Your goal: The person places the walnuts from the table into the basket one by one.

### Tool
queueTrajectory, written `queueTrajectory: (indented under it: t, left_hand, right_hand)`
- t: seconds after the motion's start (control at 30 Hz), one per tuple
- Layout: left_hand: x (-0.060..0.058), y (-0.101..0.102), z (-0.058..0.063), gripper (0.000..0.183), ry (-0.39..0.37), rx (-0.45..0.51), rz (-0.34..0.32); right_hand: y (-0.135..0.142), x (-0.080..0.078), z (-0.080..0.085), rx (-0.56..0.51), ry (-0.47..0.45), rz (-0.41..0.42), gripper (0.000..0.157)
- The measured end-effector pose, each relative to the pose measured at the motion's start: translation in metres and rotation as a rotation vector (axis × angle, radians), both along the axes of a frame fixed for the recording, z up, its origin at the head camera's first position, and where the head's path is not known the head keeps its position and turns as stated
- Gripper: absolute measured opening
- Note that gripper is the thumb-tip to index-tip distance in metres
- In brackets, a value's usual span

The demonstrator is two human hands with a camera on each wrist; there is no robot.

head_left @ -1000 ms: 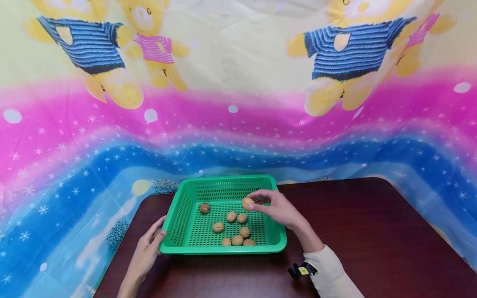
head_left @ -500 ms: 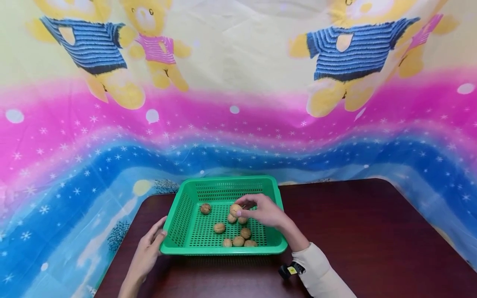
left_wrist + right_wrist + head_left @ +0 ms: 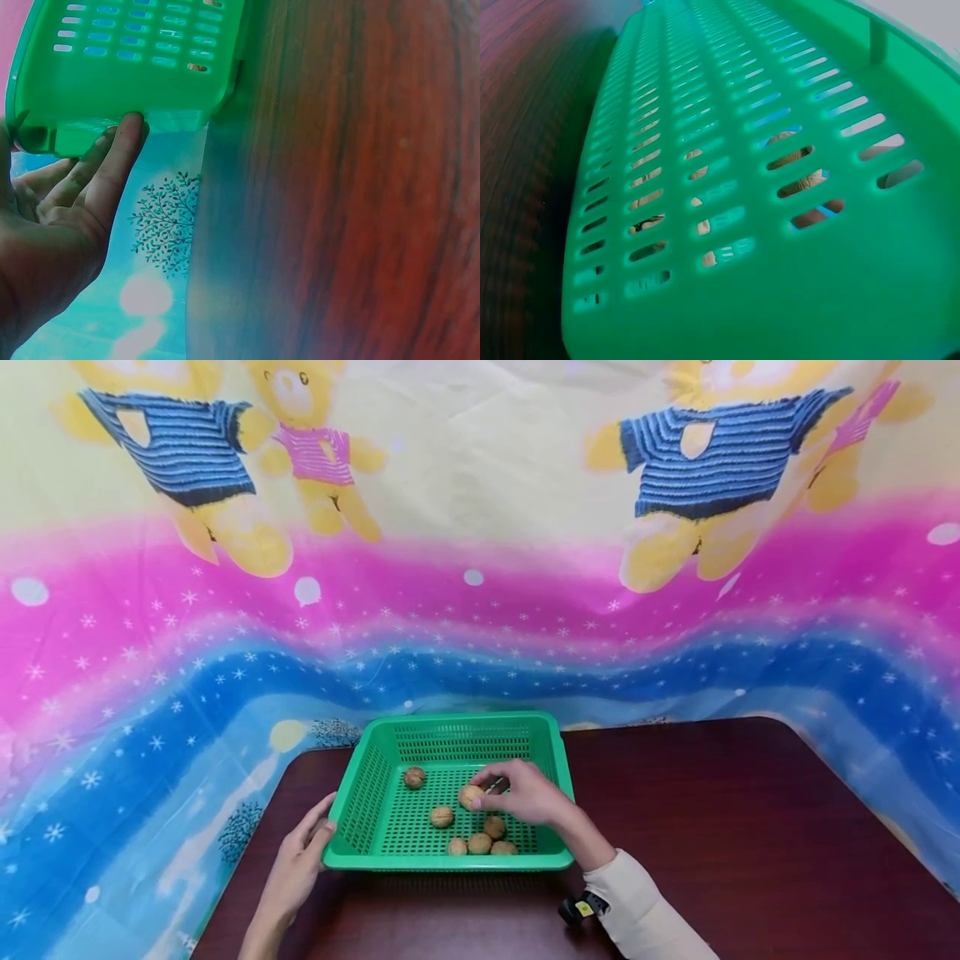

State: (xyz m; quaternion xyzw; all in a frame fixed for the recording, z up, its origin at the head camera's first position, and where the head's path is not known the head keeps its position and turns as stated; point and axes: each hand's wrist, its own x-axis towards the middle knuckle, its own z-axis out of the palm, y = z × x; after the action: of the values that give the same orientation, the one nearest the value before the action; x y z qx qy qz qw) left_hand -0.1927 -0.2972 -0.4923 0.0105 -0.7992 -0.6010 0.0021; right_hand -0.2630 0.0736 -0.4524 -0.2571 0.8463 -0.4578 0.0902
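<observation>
A green plastic basket (image 3: 450, 862) with slotted sides stands on the table, holding several walnuts. My left hand (image 3: 294, 868) holds its left rim, thumb at the edge; in the left wrist view the fingers (image 3: 112, 169) lie against the outside wall. My right hand (image 3: 525, 792) reaches over the right side and pinches a walnut (image 3: 472, 797) low inside the basket. One walnut (image 3: 414, 777) lies at the back left, another (image 3: 442, 817) near the middle. Several more (image 3: 480, 843) cluster at the front right. In the right wrist view the basket wall (image 3: 817, 292) mostly hides the hand.
The dark wooden table (image 3: 720, 827) extends to the right of the basket and in front of it. A printed cloth (image 3: 480, 602) with bears and snowflakes hangs behind and around the table. A black wrist device (image 3: 581, 908) sits at the right sleeve.
My right hand has moved left and lowered the walnut toward the basket floor, covering the two walnuts seen there before. The left hand keeps its hold on the rim.
</observation>
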Motion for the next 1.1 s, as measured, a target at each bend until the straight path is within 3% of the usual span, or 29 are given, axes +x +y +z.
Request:
queueTrajectory:
  t: [0.6,1.1]
  left_hand:
    - [0.000,0.000,0.001,0.060,-0.028,-0.008,0.003]
    - [0.001,0.000,0.003,0.060,-0.036,-0.016,-0.001]
  right_hand:
    - [0.007,0.007,0.008,-0.018,0.015,-0.066,0.029]
    - [0.043,0.015,0.020,-0.055,0.065,-0.138,0.029]
